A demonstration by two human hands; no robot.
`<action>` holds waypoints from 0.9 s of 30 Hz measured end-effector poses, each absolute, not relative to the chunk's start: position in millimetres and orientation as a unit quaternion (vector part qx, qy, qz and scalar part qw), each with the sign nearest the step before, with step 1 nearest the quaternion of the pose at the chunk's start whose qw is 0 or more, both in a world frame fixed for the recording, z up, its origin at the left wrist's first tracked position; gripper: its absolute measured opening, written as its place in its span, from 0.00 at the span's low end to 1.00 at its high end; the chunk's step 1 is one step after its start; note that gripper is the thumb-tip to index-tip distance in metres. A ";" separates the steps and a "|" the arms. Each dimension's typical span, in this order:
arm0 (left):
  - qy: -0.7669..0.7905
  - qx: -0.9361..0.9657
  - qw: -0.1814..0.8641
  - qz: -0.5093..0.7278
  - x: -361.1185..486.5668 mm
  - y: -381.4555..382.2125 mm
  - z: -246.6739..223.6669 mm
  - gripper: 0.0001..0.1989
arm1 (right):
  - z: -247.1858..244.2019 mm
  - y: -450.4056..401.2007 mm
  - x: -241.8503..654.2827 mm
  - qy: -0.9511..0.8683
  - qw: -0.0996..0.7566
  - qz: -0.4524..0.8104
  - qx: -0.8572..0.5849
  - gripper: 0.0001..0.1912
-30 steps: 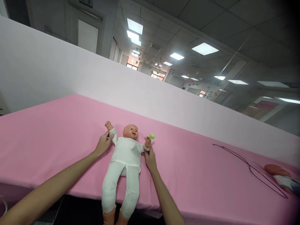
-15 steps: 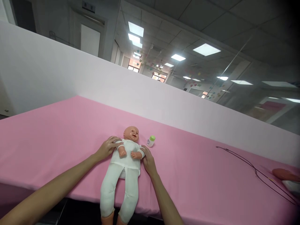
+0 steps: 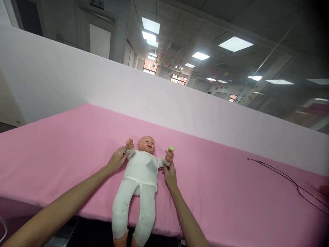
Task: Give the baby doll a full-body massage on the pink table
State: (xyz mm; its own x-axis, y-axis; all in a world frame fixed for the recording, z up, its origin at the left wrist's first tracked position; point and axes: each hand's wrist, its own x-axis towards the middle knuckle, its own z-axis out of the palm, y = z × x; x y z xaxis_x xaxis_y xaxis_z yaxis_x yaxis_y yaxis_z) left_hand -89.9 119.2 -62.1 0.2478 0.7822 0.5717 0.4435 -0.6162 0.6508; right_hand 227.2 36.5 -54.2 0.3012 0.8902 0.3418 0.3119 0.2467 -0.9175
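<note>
A baby doll (image 3: 143, 168) in a white top and white trousers lies on its back on the pink-covered table (image 3: 218, 192), its feet over the front edge. My left hand (image 3: 118, 160) is closed round the doll's arm at the picture's left, whose fist points up beside the head. On the other side, my right hand (image 3: 170, 174) grips the doll's other arm near the forearm, which is spread outward. Behind that doll hand stands a small bottle with a green cap (image 3: 171, 148); its body is mostly hidden.
A thin dark cable (image 3: 280, 174) runs over the table at the right. At the right edge an orange-brown object (image 3: 324, 190) is partly cut off. A white wall panel (image 3: 164, 99) borders the table's far side. Beyond it is a room with ceiling lights.
Both doll arms have gone from lying across the chest to spread out and raised at the sides, moved by my hands. The view has shifted slightly.
</note>
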 end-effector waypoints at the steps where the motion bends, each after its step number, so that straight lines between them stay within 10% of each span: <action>1: 0.402 0.765 0.186 0.467 -90.1 119.3 -62.1 0.08 | -54.5 36.8 227.1 -0.537 0.578 0.251 -0.561 0.20; 9: 0.385 0.778 0.156 0.472 -90.6 120.2 -63.9 0.08 | -56.9 35.6 231.0 -0.615 0.552 0.204 -0.524 0.21; 16: 0.194 0.859 0.075 0.468 -89.0 120.2 -61.9 0.27 | -59.6 30.2 236.1 -0.739 0.455 0.130 -0.479 0.31; 27: 0.368 0.769 0.188 0.488 -88.0 121.9 -63.3 0.09 | -59.2 34.3 235.3 -0.562 0.555 0.222 -0.572 0.18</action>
State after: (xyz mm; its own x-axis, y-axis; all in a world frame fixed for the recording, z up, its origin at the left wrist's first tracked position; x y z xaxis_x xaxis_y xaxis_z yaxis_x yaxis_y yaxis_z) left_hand -88.0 121.9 -63.3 0.2530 0.7488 0.6126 0.3824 -0.6590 0.6476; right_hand 235.3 34.3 -59.2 0.2703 0.8888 0.3703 0.3955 0.2481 -0.8843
